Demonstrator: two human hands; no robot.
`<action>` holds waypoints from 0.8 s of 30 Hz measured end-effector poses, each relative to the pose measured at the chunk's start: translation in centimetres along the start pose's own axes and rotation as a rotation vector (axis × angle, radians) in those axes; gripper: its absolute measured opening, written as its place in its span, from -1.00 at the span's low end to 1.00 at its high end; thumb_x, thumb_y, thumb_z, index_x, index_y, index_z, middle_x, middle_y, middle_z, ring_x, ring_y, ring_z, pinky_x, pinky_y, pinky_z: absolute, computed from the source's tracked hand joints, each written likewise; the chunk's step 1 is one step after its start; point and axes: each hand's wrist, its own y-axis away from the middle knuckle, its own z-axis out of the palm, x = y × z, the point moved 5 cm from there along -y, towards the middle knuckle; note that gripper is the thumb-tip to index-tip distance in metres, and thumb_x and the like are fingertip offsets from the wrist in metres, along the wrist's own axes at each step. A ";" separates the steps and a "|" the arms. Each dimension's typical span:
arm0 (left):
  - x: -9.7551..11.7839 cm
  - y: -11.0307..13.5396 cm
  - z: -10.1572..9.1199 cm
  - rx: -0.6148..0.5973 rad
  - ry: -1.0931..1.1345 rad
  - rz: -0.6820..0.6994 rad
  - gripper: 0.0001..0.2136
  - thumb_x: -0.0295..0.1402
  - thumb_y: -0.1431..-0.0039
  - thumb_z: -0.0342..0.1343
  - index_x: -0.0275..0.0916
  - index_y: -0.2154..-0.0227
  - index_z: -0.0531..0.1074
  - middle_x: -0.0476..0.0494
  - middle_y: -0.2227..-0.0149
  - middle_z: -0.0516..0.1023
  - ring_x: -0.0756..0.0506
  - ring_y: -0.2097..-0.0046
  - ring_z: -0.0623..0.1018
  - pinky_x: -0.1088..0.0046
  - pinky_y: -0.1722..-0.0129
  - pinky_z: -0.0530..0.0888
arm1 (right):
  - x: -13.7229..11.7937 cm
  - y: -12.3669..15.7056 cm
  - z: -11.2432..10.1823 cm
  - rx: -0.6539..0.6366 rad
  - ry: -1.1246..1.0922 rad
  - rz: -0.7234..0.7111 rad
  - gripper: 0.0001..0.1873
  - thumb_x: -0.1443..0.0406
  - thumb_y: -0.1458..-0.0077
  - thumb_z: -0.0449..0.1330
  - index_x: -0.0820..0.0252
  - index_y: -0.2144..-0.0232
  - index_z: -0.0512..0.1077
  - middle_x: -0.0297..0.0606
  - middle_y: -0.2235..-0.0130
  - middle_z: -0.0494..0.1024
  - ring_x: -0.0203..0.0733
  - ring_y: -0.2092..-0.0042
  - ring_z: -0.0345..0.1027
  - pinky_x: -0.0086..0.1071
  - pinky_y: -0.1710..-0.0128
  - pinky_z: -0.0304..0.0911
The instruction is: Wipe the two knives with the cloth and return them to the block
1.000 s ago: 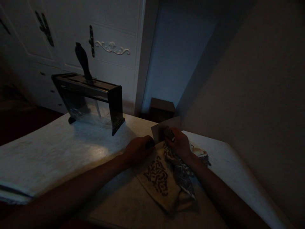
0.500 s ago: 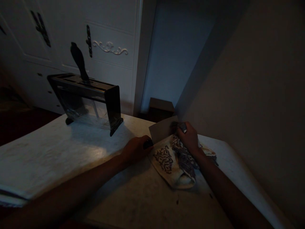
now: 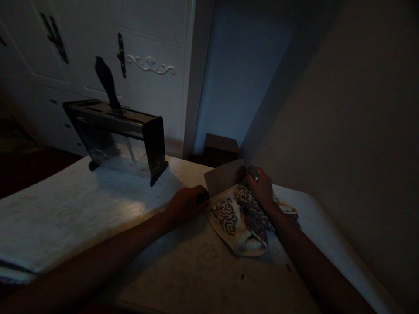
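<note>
My left hand (image 3: 186, 204) is closed around the black handle of a cleaver (image 3: 222, 176), whose broad grey blade stands tilted and points right. A cream towel (image 3: 225, 216) with a dark scroll pattern lies bunched in front of the blade, partly on the table. Bunched folds of it are gripped in my right hand (image 3: 261, 186), close to the blade's far right end. Whether the cloth touches the blade there is hard to make out in the dim light.
A black knife block (image 3: 118, 117) with clear sides stands on the left of the pale table (image 3: 65, 205), one black handle sticking up from it. Behind are a white cabinet (image 3: 153, 39) and a brown box (image 3: 221, 144). A wall (image 3: 353, 122) borders the right side.
My right hand and its bunch of towel have shifted slightly right, toward the blade's end, baring a little more of the blade. My left hand and the cleaver stay nearly in place.
</note>
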 end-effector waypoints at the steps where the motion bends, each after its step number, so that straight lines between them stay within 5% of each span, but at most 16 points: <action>1: 0.0 0.0 0.0 -0.001 -0.003 0.001 -0.76 -0.23 -0.16 0.09 -0.19 0.14 0.45 -0.14 0.22 0.60 -0.13 0.20 0.57 0.41 0.23 0.44 | 0.0 0.0 0.0 -0.003 -0.006 0.004 -0.77 0.11 -0.05 0.03 0.13 0.40 0.35 -0.27 0.47 0.41 -0.12 0.42 0.27 -0.34 0.39 0.05; 24: 0.0 0.0 0.1 -0.008 0.013 0.002 -0.75 -0.23 -0.16 0.09 -0.23 0.16 0.46 -0.16 0.24 0.60 -0.14 0.23 0.57 0.39 0.25 0.43 | 0.4 0.0 -0.1 0.024 -0.115 -0.009 -0.76 0.11 -0.01 0.09 0.16 0.43 0.35 -0.32 0.48 0.38 -0.17 0.43 0.24 -0.36 0.39 0.10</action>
